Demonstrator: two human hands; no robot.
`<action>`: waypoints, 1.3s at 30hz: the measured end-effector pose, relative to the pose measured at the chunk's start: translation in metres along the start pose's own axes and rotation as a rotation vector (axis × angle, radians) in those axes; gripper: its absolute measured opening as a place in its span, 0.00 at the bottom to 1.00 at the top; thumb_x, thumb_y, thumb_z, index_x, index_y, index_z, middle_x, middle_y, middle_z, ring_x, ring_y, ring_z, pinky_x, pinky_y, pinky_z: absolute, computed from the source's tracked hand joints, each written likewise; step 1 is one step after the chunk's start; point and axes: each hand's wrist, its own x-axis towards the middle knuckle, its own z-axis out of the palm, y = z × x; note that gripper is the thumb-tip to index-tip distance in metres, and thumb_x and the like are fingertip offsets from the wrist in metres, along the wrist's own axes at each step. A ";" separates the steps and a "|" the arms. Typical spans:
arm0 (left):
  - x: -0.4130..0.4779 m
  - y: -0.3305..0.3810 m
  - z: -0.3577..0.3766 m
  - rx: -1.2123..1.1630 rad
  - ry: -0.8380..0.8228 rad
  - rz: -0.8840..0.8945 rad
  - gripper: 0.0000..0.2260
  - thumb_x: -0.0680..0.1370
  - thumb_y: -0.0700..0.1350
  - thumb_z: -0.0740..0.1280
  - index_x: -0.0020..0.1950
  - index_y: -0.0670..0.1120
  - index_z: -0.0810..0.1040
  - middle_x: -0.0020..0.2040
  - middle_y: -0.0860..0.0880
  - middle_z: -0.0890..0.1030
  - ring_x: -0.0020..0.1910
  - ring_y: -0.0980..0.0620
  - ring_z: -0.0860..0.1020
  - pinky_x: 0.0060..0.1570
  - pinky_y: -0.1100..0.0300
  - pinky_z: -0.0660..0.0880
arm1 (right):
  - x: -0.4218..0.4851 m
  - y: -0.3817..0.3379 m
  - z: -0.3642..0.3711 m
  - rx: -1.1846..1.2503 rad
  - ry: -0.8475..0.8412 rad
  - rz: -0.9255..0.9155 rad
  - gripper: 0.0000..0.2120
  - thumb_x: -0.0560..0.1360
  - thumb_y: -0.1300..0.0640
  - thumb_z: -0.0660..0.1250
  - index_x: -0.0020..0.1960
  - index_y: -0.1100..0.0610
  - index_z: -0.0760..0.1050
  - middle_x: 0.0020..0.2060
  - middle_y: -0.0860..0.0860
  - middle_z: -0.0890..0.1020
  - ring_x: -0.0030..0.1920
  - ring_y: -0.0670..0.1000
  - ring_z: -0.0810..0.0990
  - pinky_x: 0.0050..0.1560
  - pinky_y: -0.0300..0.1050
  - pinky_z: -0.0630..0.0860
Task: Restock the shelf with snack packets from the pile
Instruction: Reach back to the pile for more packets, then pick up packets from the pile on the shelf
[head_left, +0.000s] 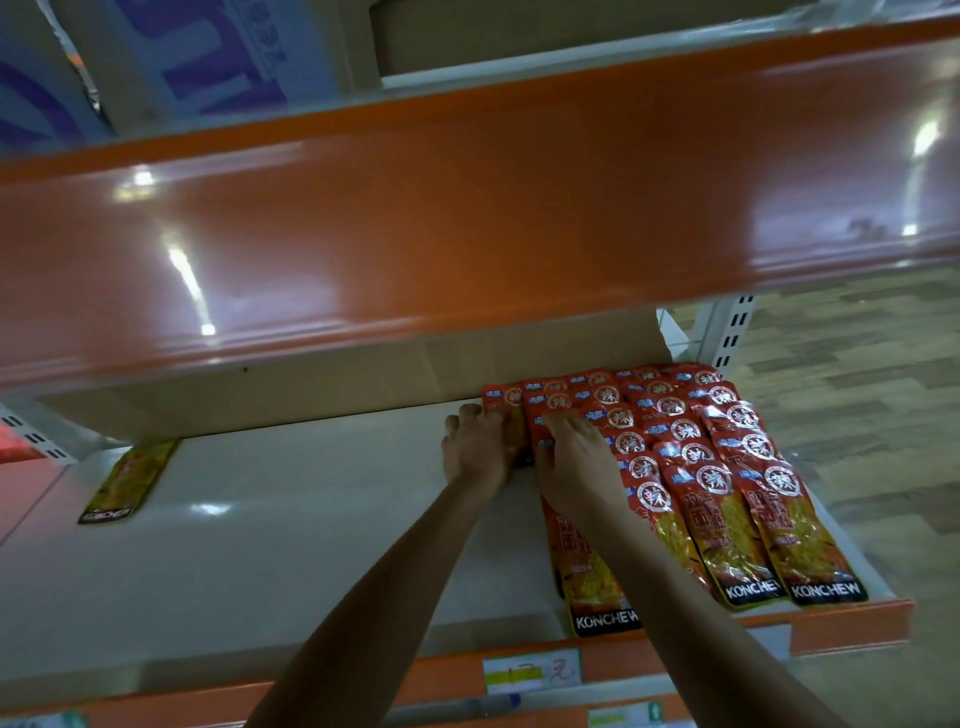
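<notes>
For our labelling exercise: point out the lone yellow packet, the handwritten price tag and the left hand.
lone yellow packet (127, 480), head view, its middle.
handwritten price tag (532, 671), head view, its centre.
left hand (475, 452), head view, its back.

The snack packets I am handling are red, each with a white-ringed emblem and a blue label at the top, a yellow picture panel below and a black foot band lettered in white. The shelf is cream with an orange front lip, the upper shelf glossy orange, and the lone packet at far left yellow-brown over black. The floor shows a grey-brown wood-plank pattern.
</notes>
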 end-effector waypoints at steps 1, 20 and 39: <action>0.000 -0.002 0.001 0.009 -0.001 0.010 0.23 0.75 0.58 0.67 0.68 0.53 0.70 0.67 0.45 0.70 0.65 0.43 0.68 0.60 0.51 0.70 | 0.000 0.000 0.000 0.000 -0.005 -0.001 0.19 0.79 0.58 0.58 0.70 0.57 0.67 0.68 0.53 0.71 0.69 0.52 0.66 0.69 0.45 0.62; -0.062 -0.121 -0.048 -0.028 0.174 -0.032 0.22 0.82 0.53 0.57 0.75 0.50 0.63 0.74 0.46 0.65 0.73 0.45 0.61 0.68 0.49 0.65 | -0.026 -0.113 0.060 -0.094 -0.128 -0.270 0.21 0.79 0.55 0.60 0.72 0.55 0.65 0.70 0.52 0.70 0.72 0.52 0.64 0.72 0.46 0.59; -0.205 -0.445 -0.185 0.072 0.358 -0.373 0.21 0.80 0.54 0.60 0.72 0.49 0.68 0.71 0.46 0.70 0.70 0.45 0.65 0.64 0.47 0.67 | -0.133 -0.410 0.244 -0.033 -0.285 -0.518 0.24 0.78 0.55 0.62 0.73 0.56 0.63 0.72 0.53 0.67 0.72 0.52 0.63 0.73 0.46 0.60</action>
